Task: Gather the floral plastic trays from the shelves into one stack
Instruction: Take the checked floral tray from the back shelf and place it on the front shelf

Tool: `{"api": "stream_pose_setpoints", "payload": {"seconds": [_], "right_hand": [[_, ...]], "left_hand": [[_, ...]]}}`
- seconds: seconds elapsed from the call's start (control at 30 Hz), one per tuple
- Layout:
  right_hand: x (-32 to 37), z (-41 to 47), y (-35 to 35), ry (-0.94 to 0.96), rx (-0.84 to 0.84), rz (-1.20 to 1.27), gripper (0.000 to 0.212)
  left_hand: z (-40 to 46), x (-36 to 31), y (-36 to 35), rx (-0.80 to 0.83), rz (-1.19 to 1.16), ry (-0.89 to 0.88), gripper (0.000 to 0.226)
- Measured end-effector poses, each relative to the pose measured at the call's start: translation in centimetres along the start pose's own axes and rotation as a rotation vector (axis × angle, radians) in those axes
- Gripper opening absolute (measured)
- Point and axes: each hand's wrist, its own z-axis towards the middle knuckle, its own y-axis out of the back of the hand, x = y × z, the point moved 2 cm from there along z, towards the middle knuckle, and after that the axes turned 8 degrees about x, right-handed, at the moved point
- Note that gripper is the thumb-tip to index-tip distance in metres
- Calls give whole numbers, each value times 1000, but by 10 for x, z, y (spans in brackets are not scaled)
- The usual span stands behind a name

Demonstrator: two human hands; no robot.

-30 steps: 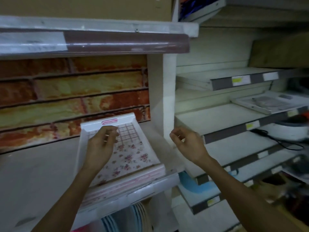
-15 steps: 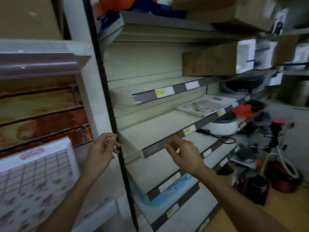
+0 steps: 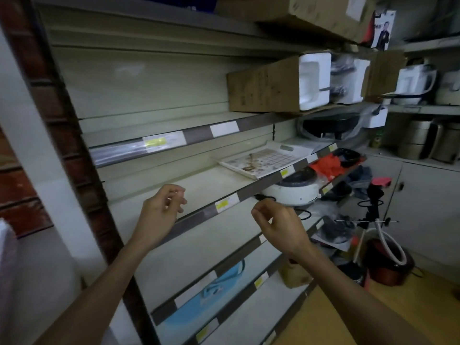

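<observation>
A white floral tray (image 3: 267, 158) with a grid pattern lies flat on the middle shelf (image 3: 199, 185), to the right and beyond both hands. My left hand (image 3: 159, 210) hovers over the shelf's front edge with loosely curled fingers and holds nothing. My right hand (image 3: 281, 225) hangs in front of the shelf below, fingers loosely curled, also holding nothing. Both hands are well short of the tray. A white edge at the far left (image 3: 6, 257) may be the stack of trays; most of it is out of view.
A cardboard box (image 3: 263, 85) sits on the upper shelf. A white cooker (image 3: 293, 189) with a black cord stands under the tray's shelf. Red and dark items, a tripod (image 3: 371, 207) and a red pot (image 3: 388, 265) crowd the right floor. A light-blue item (image 3: 216, 290) lies on a lower shelf.
My view has swung right, away from the tray stack on the left shelf. My left hand let go of that stack, and both hands moved toward the middle shelving.
</observation>
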Motion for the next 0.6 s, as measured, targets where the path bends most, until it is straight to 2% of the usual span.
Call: {"api": "stream_pose_setpoints", "payload": {"seconds": [0.13,0.43,0.6], "right_hand": [[-37,21,9,-25,-7,3,15],[-112,92,16,-90,5,-12,17],[-147,136,18,-124,21,-36,15]], "left_hand": [[37,-3,-40,78,92,-39,12],[142,4,-118,246,436,-285,19],[199,19,-151,425,579,-394,31]]}}
